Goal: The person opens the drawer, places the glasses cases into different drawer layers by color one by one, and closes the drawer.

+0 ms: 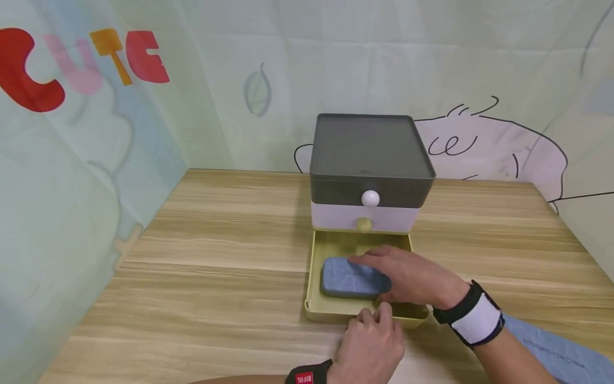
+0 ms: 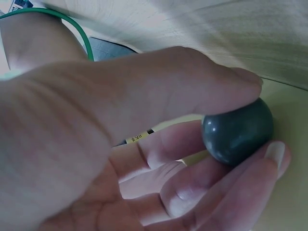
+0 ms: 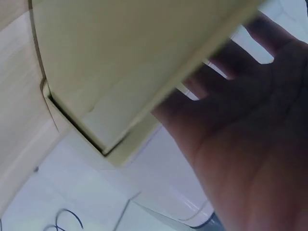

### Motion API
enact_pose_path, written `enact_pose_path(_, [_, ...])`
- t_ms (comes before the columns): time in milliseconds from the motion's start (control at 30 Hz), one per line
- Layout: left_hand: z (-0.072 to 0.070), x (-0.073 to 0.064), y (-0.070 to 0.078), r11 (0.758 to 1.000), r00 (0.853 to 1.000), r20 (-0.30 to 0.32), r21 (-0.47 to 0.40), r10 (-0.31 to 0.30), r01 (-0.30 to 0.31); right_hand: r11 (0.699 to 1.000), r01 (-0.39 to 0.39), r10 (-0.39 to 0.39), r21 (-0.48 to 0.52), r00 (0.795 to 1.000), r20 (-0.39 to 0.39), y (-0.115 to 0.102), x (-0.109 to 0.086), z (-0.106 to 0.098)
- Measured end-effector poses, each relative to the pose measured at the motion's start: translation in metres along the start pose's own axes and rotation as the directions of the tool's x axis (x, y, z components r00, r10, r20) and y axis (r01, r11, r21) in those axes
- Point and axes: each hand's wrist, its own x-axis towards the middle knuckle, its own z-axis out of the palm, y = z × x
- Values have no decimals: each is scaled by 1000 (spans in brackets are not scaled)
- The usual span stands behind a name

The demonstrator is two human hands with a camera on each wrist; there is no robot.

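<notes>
In the head view my left hand [image 1: 369, 346] is at the front of the pulled-out yellow drawer [image 1: 312, 272]. Its thumb and fingers grip a round, glossy dark knob [image 2: 238, 132] in the left wrist view. Inside the drawer lies a blue oblong case [image 1: 352, 280] with rounded corners. My right hand [image 1: 417, 277] reaches over the drawer's right wall and holds the case's right end, fingers along the far edge and thumb at the near corner. The drawer wall [image 3: 144, 72] hides the case in the right wrist view.
Above the yellow drawer are a white drawer [image 1: 336, 217] with a yellow knob and a dark grey top drawer [image 1: 336, 189] with a white knob. A blue flat piece with lettering [image 1: 561, 346] lies at the right front of the wooden table [image 1: 216, 256]. Printed cloth [image 1: 216, 80] hangs behind.
</notes>
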Motion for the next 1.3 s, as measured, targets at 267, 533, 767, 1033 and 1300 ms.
enact_pose_path(267, [-2,0,-2,1000,999,37,-15,24,-23,1000,21,-21,-20,999,-25,2,1,1])
enact_pose_path(533, [-4,-1,-1,1000,998,55,-2,22,-22,1000,9,-9,-24,999,-38,4,2,3])
enact_pose_path(767, [-2,-1,1,1000,999,38,-2,10,-10,998,6,-11,-56,997,-81,8,3,3])
enact_pose_path(1033, [-2,-1,1,1000,999,37,15,7,-8,996,-9,2,-90,997,-83,13,4,3])
enact_pose_path(1300, [-3,-1,1,1000,999,38,10,10,-10,994,-9,-3,-106,994,-113,15,5,3])
